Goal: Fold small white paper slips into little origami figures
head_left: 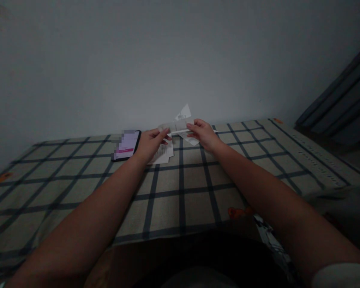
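Note:
Between my two hands is a folded sheet of paper (180, 125), with a pointed corner standing up behind it and a thin folded edge along its front. My left hand (152, 143) pinches the paper's left end between thumb and fingers. At the right end my right hand (203, 133) grips it, thumb in front. More printed paper (162, 155) lies on the cloth under and beside my left hand, partly hidden by it. Whether the pieces are joined I cannot tell.
A phone (127, 145) with a lit, partly blurred screen lies left of my left hand. The checked tablecloth (195, 172) covers the table, which meets a plain wall (180, 60) at the back. Dark curtain-like folds (342, 96) hang at the right.

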The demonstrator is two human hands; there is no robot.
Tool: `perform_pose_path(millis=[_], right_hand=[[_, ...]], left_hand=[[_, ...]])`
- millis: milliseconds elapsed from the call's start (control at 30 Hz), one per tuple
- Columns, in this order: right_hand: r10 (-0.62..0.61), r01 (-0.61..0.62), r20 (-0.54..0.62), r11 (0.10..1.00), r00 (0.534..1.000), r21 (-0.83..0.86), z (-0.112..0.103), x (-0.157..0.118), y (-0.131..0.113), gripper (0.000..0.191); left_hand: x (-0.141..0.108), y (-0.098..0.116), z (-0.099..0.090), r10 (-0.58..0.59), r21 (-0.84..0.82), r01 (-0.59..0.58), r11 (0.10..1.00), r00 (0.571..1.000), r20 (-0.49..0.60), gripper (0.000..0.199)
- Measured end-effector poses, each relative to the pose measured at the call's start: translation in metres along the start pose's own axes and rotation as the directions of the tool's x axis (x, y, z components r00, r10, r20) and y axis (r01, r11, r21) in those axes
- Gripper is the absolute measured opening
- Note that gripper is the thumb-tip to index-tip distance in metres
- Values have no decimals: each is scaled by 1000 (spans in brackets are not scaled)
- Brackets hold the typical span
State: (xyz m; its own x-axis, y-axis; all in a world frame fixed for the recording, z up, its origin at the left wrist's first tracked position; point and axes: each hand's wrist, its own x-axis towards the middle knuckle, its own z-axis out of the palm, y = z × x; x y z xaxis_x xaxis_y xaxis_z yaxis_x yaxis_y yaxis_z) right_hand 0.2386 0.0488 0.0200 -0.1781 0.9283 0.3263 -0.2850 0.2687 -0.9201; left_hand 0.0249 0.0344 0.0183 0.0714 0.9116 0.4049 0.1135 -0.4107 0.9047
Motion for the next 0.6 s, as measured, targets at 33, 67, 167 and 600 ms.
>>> perform_pose_path(millis=[33,67,167,600], right_hand=[[9,-10,10,999,1000,34,0,0,0,29],[17,-19,23,998,1000,66,-1,-1,-1,28],[39,-50,86,991,996,128,0,-3,-3,27],[9,-6,-28,994,1000,108,-1,1,0,25]], left_hand=[[0,-1,0,-12,0,12,1000,1000,4,45],[0,-1,0,-21,1,21,1000,1000,4,46],[0,0,1,-36,-4,36,999,999,-14,48],[3,-3,1,-76,-109,75,991,997,-3,48]])
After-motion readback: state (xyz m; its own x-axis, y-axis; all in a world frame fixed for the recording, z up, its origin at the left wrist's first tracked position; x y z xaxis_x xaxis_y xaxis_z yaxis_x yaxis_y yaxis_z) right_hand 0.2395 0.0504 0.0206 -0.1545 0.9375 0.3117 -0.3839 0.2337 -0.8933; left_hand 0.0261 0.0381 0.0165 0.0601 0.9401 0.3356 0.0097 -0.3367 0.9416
